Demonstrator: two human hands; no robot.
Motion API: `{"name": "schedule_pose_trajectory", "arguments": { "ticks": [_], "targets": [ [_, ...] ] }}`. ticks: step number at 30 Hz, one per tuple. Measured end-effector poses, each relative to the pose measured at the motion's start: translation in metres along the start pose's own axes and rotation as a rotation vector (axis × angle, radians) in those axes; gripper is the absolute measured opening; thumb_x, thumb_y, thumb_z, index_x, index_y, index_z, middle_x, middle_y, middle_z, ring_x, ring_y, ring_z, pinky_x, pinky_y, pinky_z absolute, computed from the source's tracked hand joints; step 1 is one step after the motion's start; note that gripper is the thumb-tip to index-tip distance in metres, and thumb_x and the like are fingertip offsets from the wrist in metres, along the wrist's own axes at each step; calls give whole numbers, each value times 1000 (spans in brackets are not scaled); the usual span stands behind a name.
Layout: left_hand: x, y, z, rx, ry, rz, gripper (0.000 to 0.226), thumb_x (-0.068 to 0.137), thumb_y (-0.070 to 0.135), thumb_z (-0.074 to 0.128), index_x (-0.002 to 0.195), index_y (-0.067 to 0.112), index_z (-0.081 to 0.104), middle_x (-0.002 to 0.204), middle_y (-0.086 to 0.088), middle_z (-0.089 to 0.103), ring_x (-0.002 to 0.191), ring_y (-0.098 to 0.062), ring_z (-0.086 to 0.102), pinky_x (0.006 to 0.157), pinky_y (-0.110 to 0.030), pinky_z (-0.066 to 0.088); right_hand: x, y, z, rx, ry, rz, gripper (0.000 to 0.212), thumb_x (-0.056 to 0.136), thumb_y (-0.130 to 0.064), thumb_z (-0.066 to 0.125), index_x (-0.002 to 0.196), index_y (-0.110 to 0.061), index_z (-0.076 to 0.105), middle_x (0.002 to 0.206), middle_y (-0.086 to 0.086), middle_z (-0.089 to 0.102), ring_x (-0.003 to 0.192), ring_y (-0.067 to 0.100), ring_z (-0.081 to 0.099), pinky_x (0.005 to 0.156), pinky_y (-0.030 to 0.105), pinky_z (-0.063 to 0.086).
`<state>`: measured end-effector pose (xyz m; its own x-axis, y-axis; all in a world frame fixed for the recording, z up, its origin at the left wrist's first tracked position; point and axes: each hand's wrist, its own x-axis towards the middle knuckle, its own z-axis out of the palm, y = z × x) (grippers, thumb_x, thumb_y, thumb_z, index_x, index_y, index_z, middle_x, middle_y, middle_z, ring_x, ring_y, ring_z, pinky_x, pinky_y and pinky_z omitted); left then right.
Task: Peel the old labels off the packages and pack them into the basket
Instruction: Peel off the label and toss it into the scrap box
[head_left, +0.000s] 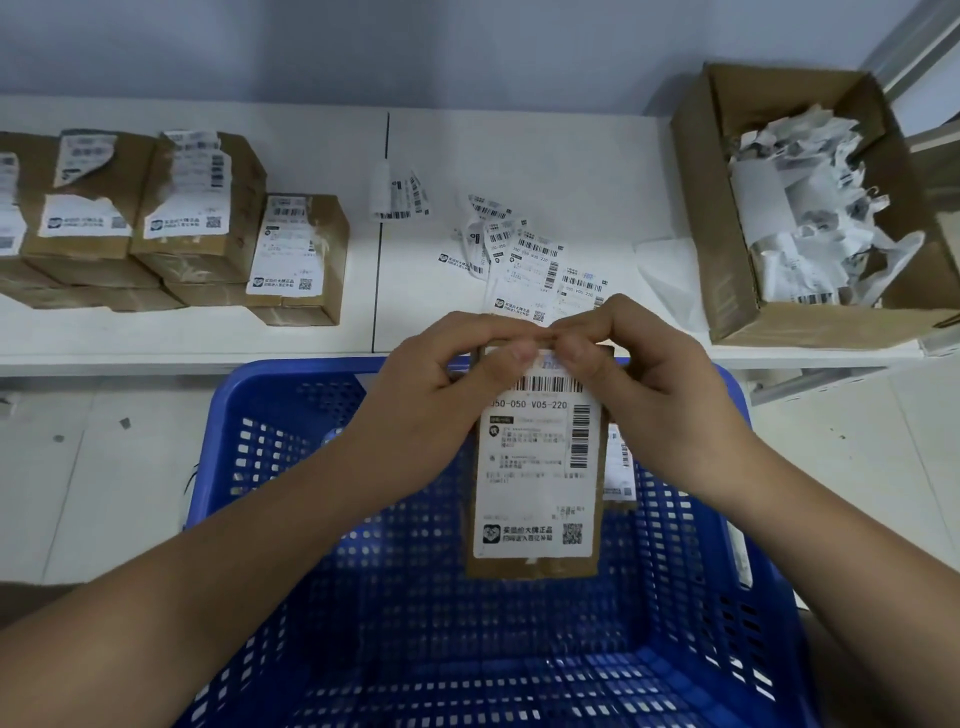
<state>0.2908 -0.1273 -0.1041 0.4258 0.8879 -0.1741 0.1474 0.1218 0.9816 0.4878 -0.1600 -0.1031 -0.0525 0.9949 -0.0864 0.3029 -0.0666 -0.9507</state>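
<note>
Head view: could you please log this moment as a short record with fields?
held item: brown package with white label, above the blue basket
left hand: grips the package's top left
right hand: fingers pinch the label's top edge
label state: mostly still stuck on
table left: stacked packages, still labelled
table centre: loose labels
table right: cardboard box of crumpled labels

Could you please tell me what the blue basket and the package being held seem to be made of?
Blue perforated basket: apparently moulded plastic, slightly glossy, with a uniform grid of holes. Brown flat package: likely matte cardboard, judging by its brown fibrous edges; its white printed label looks like smooth paper.
</note>
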Motion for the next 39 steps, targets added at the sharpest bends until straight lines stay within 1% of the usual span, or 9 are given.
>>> {"name": "schedule_pose_trajectory", "arguments": {
  "ticks": [2, 5, 9, 11, 16, 22, 26, 30, 39],
  "targets": [
    [2, 3, -2, 27, 32, 9, 35, 94, 42, 54, 116, 25, 75, 112, 8, 69, 99, -8, 71, 74, -22, 57, 2, 1, 0, 47, 13, 27, 26, 98, -49, 59, 95, -25, 64, 90, 14, 69, 72, 48, 62, 54, 57, 54],
    [4, 8, -4, 31, 77, 11, 33, 92, 43, 53, 112, 28, 74, 108, 3, 70, 90, -7, 72, 65, -19, 56, 0, -4, 1, 81, -31, 31, 23, 96, -41, 59, 114, -27, 64, 101, -5, 69, 85, 14, 72, 69, 38, 60],
    [5, 10, -7, -45, 158, -30, 23, 99, 33, 55, 111, 25, 73, 94, 6, 74, 82, -8, 74, 58, -19, 56, -5, -4, -3, 17, -274, 24, 96, 75, -38, 79, 149, -60, 22, 148, -14, 44, 126, 11, 59, 79, 32, 63],
    [5, 11, -6, -65, 159, -33, 21, 101, 28, 56, 114, 24, 71, 95, 7, 73, 85, -9, 74, 60, -19, 57, -5, -4, -5, -51, -297, -58, 98, 75, -36, 82, 154, -52, 25, 154, -13, 34, 139, 11, 46, 85, 31, 62],
    [5, 13, -4, -155, 59, -56, 57, 93, 18, 66, 142, 42, 48, 138, 13, 56, 106, -13, 72, 74, -34, 64, 0, 1, -6, 27, -135, -100, 84, 76, -27, 83, 149, -37, 44, 142, -12, 43, 131, 15, 54, 89, 35, 61],
    [2, 8, -6, -92, -293, -70, 105, 92, 10, 71, 152, 64, 3, 143, 14, 55, 114, -17, 70, 86, -40, 62, 12, -1, -26, 4, -23, -130, 84, 76, -25, 83, 151, -32, 44, 142, -4, 49, 130, 17, 57, 99, 39, 56],
    [1, 11, -11, -25, -341, -8, 113, 86, 12, 77, 147, 71, 3, 142, 26, 50, 117, -15, 68, 84, -35, 62, 9, -2, -23, 71, 19, -144, 82, 78, -20, 80, 151, -31, 43, 155, -3, 39, 141, 5, 45, 102, 29, 53],
    [-1, 13, -14, -33, -267, 44, 108, 88, 12, 73, 149, 68, 4, 148, 17, 49, 120, -17, 67, 88, -39, 62, 1, -1, -19, -32, -74, -147, 104, 74, -36, 83, 158, -41, 23, 170, -8, 3, 155, 6, 14, 101, 31, 54],
    [3, 15, -22, -81, -225, -30, 117, 75, 13, 82, 149, 69, 11, 141, 13, 54, 112, -24, 72, 83, -45, 63, 8, -13, -37, 221, -367, 1, 110, 74, -7, 80, 156, -47, 18, 164, -26, 19, 135, 21, 56, 91, 42, 60]
  ]
}}
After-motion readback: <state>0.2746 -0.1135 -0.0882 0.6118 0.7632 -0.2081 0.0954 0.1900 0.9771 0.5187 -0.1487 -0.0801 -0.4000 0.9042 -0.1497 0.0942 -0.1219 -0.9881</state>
